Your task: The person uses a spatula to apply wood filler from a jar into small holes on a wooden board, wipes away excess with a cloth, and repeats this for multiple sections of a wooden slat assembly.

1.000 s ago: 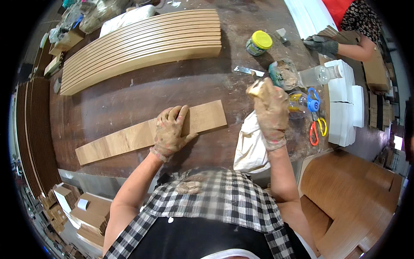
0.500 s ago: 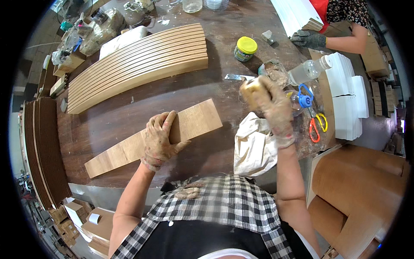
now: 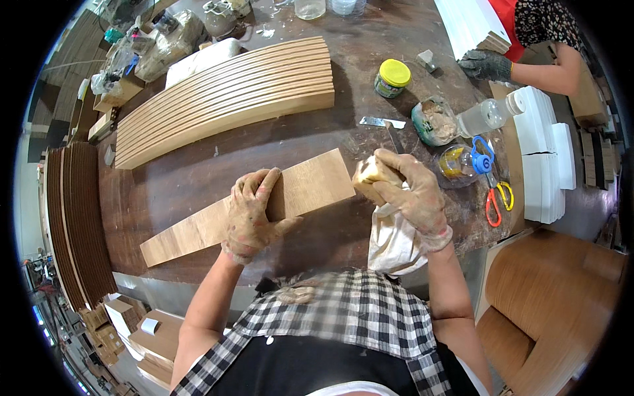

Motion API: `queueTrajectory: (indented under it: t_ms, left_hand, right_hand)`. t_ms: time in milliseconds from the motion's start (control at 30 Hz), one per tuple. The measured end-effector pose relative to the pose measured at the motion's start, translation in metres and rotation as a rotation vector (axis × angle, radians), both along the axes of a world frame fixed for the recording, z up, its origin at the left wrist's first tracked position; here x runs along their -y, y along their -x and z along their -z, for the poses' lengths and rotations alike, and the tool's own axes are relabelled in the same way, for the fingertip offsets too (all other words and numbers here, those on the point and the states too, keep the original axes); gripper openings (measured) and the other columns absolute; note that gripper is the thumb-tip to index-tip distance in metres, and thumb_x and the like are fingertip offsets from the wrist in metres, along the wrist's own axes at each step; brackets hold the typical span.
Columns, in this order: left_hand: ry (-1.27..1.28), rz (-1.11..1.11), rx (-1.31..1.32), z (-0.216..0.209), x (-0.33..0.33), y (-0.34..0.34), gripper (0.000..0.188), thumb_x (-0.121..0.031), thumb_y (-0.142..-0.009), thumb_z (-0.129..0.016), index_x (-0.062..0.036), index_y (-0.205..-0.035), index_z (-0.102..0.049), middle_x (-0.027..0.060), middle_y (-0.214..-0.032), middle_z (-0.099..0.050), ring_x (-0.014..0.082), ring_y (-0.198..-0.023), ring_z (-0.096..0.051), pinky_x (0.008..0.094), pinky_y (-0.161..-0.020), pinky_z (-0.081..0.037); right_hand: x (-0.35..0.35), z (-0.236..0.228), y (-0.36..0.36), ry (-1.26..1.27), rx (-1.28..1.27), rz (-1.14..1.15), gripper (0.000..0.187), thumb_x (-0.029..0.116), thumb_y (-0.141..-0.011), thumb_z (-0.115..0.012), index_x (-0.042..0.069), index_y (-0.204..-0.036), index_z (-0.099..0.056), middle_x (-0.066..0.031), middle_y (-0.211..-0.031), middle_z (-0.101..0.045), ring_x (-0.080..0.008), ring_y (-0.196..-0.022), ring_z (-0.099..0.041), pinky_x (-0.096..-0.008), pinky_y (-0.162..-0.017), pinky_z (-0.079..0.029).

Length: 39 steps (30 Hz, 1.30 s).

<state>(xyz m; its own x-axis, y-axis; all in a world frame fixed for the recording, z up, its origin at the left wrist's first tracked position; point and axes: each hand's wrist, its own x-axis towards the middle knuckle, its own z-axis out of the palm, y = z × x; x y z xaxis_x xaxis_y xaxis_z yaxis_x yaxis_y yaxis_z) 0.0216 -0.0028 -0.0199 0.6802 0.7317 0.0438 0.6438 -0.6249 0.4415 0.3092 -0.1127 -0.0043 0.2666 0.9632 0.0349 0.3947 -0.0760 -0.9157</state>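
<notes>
A flat light-brown wooden board (image 3: pixel 310 183) lies slantwise on the dark table. My gloved left hand (image 3: pixel 253 210) spans its middle, fingers at the far edge and thumb near the close edge, gripping it against the table. In my gloved right hand (image 3: pixel 416 198) is a yellowish, sponge-like block (image 3: pixel 375 177) with brown stains, pinched between fingers and thumb just beyond the board's right end. A crumpled white cloth (image 3: pixel 393 241) lies partly under my right hand. Both gloves are stained.
Behind the board stands a row of grooved wooden strips (image 3: pixel 228 99). To the right are a yellow-lidded jar (image 3: pixel 393 76), a tub of brown paste (image 3: pixel 436 122), clear bottle (image 3: pixel 489 117), scraper (image 3: pixel 383 123) and scissors (image 3: pixel 494 201). A co-worker's gloved hand (image 3: pixel 485 66) touches white panels (image 3: pixel 472 30).
My right hand has come down and left with the block, from near the paste tub to the board's right end. The scraper shows more fully. My view has shifted slightly.
</notes>
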Motion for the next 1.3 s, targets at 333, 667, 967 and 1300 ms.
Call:
queueTrajectory:
  t_ms: [333, 667, 967, 1300]
  left_hand:
    - [-0.030, 0.026, 0.007, 0.005, -0.004, -0.003, 0.087, -0.035, -0.065, -0.088, -0.0040, -0.137, -0.051, 0.0148, -0.131, -0.053, 0.0353, -0.122, -0.048, 0.0481, -0.106, -0.039]
    - [-0.006, 0.061, -0.086, 0.044, 0.007, -0.015, 0.087, -0.040, -0.068, -0.087, -0.0080, -0.139, -0.047, 0.0135, -0.132, -0.053, 0.0359, -0.123, -0.049, 0.0489, -0.106, -0.038]
    - [0.038, 0.050, -0.078, 0.054, 0.012, -0.018, 0.086, -0.039, -0.067, -0.087, -0.0068, -0.137, -0.050, 0.0131, -0.132, -0.053, 0.0362, -0.125, -0.049, 0.0485, -0.106, -0.038]
    - [0.048, 0.053, -0.044, 0.064, 0.014, -0.021, 0.090, -0.036, -0.065, -0.089, -0.0069, -0.140, -0.049, 0.0150, -0.133, -0.051, 0.0366, -0.126, -0.046, 0.0502, -0.108, -0.037]
  right_hand:
    - [0.007, -0.003, -0.002, -0.062, 0.083, -0.112, 0.050, 0.006, -0.077, -0.077, -0.003, -0.124, -0.064, -0.0133, -0.107, -0.068, -0.0230, -0.100, -0.065, -0.0320, -0.090, -0.050]
    - [0.054, 0.016, -0.030, -0.062, -0.310, 0.380, 0.054, 0.003, -0.087, -0.070, -0.008, -0.136, -0.051, -0.0126, -0.128, -0.061, -0.0189, -0.118, -0.057, -0.0322, -0.104, -0.044]
    - [-0.020, 0.017, -0.089, -0.071, 1.035, 0.492, 0.053, 0.016, -0.088, -0.067, 0.004, -0.137, -0.052, -0.0201, -0.123, -0.061, -0.0402, -0.108, -0.060, -0.0490, -0.092, -0.048]
    - [-0.038, 0.032, -0.112, -0.041, 1.103, 0.458, 0.051, 0.025, -0.089, -0.066, 0.006, -0.135, -0.054, -0.0198, -0.130, -0.058, -0.0399, -0.112, -0.058, -0.0488, -0.092, -0.047]
